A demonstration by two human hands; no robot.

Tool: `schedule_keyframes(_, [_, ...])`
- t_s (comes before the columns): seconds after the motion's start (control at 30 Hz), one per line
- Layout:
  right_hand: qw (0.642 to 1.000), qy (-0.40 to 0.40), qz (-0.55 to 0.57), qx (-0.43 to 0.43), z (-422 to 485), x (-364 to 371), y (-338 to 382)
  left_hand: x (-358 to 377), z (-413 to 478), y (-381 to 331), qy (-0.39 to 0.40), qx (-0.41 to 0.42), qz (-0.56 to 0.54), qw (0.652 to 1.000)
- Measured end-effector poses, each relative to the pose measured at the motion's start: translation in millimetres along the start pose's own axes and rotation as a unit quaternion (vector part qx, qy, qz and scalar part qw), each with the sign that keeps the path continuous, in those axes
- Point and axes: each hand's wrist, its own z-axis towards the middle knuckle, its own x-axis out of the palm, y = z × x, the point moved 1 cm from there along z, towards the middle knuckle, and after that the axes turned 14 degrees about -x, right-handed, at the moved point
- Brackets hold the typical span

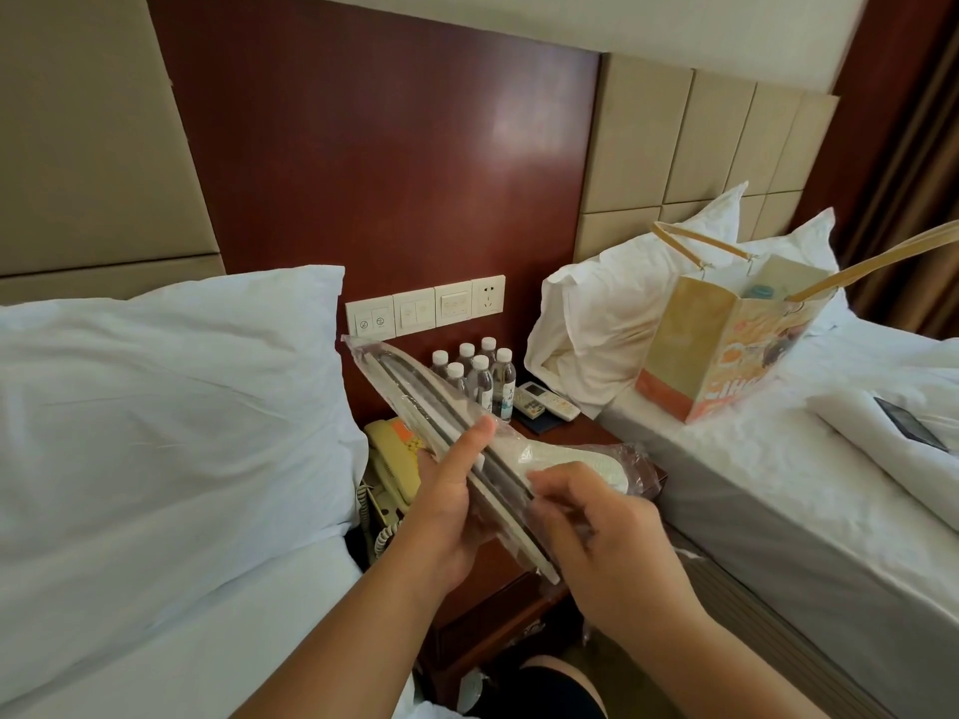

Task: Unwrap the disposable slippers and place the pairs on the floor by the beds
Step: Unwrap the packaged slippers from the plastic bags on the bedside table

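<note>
A pack of white disposable slippers (415, 391) in clear plastic wrap is held edge-on above the nightstand, between the two beds. My left hand (446, 511) grips the pack from the left, thumb pressed along its upper edge. My right hand (597, 521) holds the near right side of the pack, fingers pinching the plastic wrap. A loose end of wrap (633, 469) bulges to the right over a slipper upper. The left bed (155, 459) and the right bed (778, 485) flank the gap. The floor is mostly hidden by my arms.
The wooden nightstand (519, 594) carries several water bottles (480, 376), a remote control (550, 402) and a yellow telephone (389, 459). A paper gift bag (726, 355) and a phone (908, 422) lie on the right bed. Wall switches (425, 308) sit behind.
</note>
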Motion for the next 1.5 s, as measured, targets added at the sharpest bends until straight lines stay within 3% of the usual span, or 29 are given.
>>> schedule_keyframes(0.17, [0.998, -0.050, 0.004, 0.030, -1.3, -6.5, -6.8, -1.5, 3.3, -2.3, -0.080, -0.027, -0.004, 0.996])
schedule_keyframes(0.4, [0.999, 0.020, -0.017, 0.019, -8.4, 0.2, 2.4, 2.3, 4.0, -8.2, -0.117, -0.068, -0.037, 0.990])
schedule_keyframes(0.6, [0.981, 0.161, -0.108, 0.000, -0.4, -3.9, 3.3, 11.3, -1.3, -12.3, -0.131, -0.071, -0.023, 0.989])
schedule_keyframes(0.73, [0.980, 0.165, -0.110, -0.010, 6.7, -5.5, 5.8, 19.3, -3.3, -18.8, -0.133, -0.058, -0.024, 0.989])
schedule_keyframes(1.1, [0.983, 0.117, -0.137, -0.023, -3.2, -21.0, 10.4, 20.2, -0.7, -43.1, -0.150, -0.066, -0.041, 0.986])
schedule_keyframes(1.27, [0.992, 0.056, -0.108, 0.023, -4.1, -25.5, 7.2, 20.2, 0.6, -42.6, -0.122, -0.052, -0.052, 0.990])
schedule_keyframes(1.4, [0.993, -0.035, -0.009, 0.115, -1.4, -30.9, -1.7, 10.8, 2.2, -35.5, -0.120, -0.028, -0.066, 0.990])
schedule_keyframes(1.5, [0.973, -0.044, 0.121, 0.193, 0.0, -34.0, -4.7, 4.3, 4.3, -28.4, -0.081, -0.019, -0.082, 0.993])
